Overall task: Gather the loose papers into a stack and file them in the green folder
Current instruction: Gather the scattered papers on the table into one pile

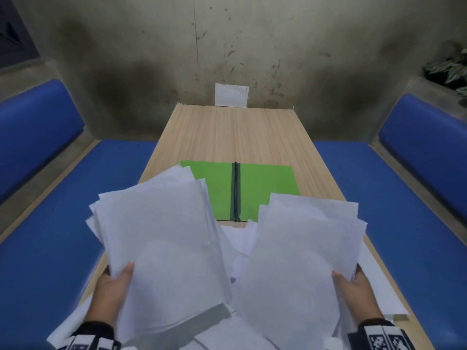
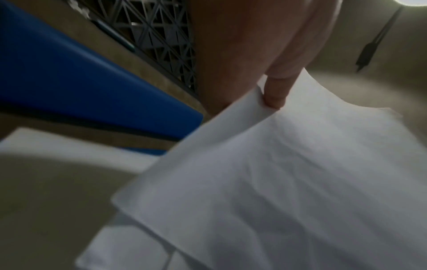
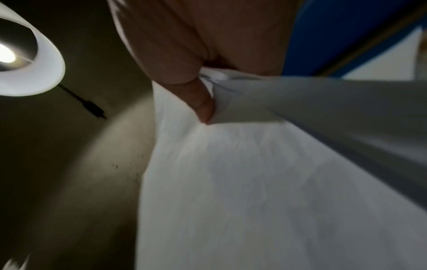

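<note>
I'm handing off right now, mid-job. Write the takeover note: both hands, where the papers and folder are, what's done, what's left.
Left hand: grips a thick bundle of white paper sheets, thumb on top, lifted off the table.
Right hand: grips a second, looser bundle of white sheets, also lifted.
Green card folder: lies open and flat on the light wooden table, beyond both bundles, nothing in it.
More loose white sheets lie on the table under and between the bundles.
Done: most sheets picked up in two bundles.
Left: merge the bundles, collect the remaining sheets, square the stack, file it in the folder.
</note>
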Motion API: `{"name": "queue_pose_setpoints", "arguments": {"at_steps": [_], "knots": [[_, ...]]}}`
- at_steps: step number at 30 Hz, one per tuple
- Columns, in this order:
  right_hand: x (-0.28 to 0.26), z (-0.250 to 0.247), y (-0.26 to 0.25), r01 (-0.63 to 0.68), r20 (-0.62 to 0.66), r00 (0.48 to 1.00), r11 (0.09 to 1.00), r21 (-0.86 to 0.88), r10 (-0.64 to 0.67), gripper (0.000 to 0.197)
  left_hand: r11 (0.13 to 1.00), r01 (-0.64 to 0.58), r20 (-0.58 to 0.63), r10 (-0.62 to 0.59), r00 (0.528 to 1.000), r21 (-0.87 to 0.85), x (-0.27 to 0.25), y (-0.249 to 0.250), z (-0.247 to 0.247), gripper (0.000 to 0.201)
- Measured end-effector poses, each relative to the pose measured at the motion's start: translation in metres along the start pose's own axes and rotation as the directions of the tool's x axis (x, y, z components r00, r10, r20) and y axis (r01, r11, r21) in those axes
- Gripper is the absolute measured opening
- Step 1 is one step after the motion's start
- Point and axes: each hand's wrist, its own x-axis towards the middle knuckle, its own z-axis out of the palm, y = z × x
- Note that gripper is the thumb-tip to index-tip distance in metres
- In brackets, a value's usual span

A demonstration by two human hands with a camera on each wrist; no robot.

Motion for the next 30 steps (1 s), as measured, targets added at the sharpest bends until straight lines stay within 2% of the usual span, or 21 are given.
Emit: {"name": "queue_pose_setpoints", "arguments": {"at_steps": [3, 7, 9, 11, 14, 16, 18, 19, 22, 24, 26, 28, 30], "knots": [[0.002, -0.021, -0.015, 0.011, 0.015, 1.000, 0.999, 0.041, -0.012, 0.029, 0.999, -0.007, -0.049, 0.009, 0.999, 0.042, 0.007, 0.008, -0.016, 0.042], [-0.004, -0.043, -0.040, 0.120, 0.104, 0.985, 0.976, 0.184, -0.140, 0.021, 0.998, -0.014, -0.074, 0.019, 0.997, 0.067, 0.010, 0.014, -0.022, 0.038], [-0.006, -0.049, -0.051, 0.106, 0.169, 0.973, 0.950, 0.293, -0.160, 0.024, 0.996, -0.031, -0.070, 0.037, 0.997, 0.086, 0.008, 0.020, -0.020, 0.037], [-0.006, -0.048, -0.061, 0.058, 0.218, 0.963, 0.909, 0.412, -0.161, 0.019, 0.995, -0.054, -0.049, 0.057, 0.997, 0.078, 0.001, 0.026, -0.013, 0.032], [-0.007, -0.028, -0.072, 0.002, 0.284, 0.948, 0.893, 0.450, -0.145, 0.019, 0.997, -0.053, 0.063, 0.049, 0.997, 0.060, -0.014, 0.032, 0.008, 0.022], [-0.011, -0.007, -0.072, -0.044, 0.378, 0.915, 0.898, 0.438, -0.140, 0.016, 0.998, -0.038, 0.164, 0.029, 0.986, 0.048, -0.023, 0.031, 0.026, 0.024], [-0.010, 0.015, -0.066, -0.076, 0.447, 0.884, 0.900, 0.430, -0.139, 0.044, 0.998, -0.029, 0.257, 0.014, 0.966, 0.056, -0.034, 0.031, 0.043, 0.026], [-0.010, 0.025, -0.061, -0.089, 0.454, 0.881, 0.895, 0.437, -0.134, 0.051, 0.997, -0.033, 0.302, 0.012, 0.953, 0.064, -0.039, 0.031, 0.051, 0.026], [-0.012, 0.046, -0.052, -0.173, 0.491, 0.867, 0.874, 0.454, -0.084, 0.026, 0.991, -0.056, 0.401, 0.003, 0.916, 0.121, -0.052, 0.035, 0.069, 0.023], [-0.016, 0.054, -0.047, -0.218, 0.524, 0.851, 0.875, 0.432, -0.047, 0.024, 0.981, -0.069, 0.428, -0.015, 0.904, 0.181, -0.056, 0.037, 0.075, 0.020], [-0.020, 0.055, -0.044, -0.232, 0.525, 0.851, 0.881, 0.412, -0.022, 0.026, 0.984, -0.031, 0.427, -0.047, 0.903, 0.173, -0.058, 0.038, 0.075, 0.021], [-0.019, 0.055, -0.041, -0.226, 0.499, 0.867, 0.884, 0.409, -0.009, 0.028, 0.996, -0.022, 0.411, -0.018, 0.912, 0.092, -0.057, 0.037, 0.070, 0.034], [-0.021, 0.055, -0.041, -0.206, 0.465, 0.885, 0.885, 0.417, -0.013, 0.033, 0.996, -0.088, 0.431, 0.065, 0.900, 0.033, -0.056, 0.033, 0.065, 0.071]]}}
